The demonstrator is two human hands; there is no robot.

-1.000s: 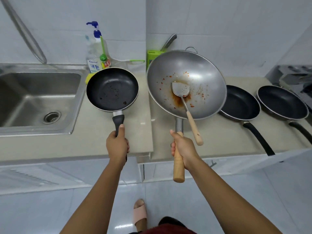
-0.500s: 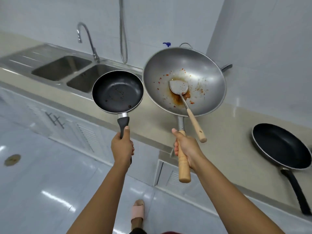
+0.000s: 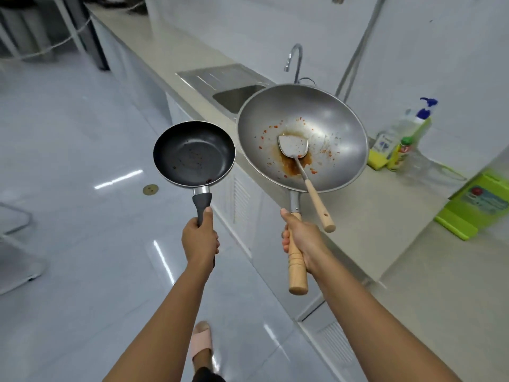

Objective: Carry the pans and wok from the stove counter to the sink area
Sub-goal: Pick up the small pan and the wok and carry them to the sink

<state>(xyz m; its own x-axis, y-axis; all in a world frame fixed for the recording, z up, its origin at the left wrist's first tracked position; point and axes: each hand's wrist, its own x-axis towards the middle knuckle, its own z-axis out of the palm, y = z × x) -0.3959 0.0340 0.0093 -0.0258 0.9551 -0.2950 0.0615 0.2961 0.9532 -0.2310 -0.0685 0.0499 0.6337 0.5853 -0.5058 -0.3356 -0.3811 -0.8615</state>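
At the far left edge, a metal frame [image 3: 16,238] is cut off and cannot be identified. Left of centre, a small black pan [image 3: 194,153] is held level over the floor [image 3: 68,150], with a few dark specks seen inside. Its dark handle is clamped by the left hand [image 3: 199,239], so the handle's end is hidden. At the bottom centre, a foot in a pink slipper [image 3: 202,341] is partly covered by the left forearm. Right of centre, a steel wok [image 3: 333,125] stained with red sauce is held above the surface [image 3: 366,213]; its wooden handle is gripped by the right hand [image 3: 303,241]. A spatula [image 3: 293,146] is rested inside it. The sink [image 3: 234,96] and tap [image 3: 294,59] are partly hidden behind the wok. At the right, blurred bottles [image 3: 405,139] and a green board [image 3: 479,205], cut off at the edge, are seen.
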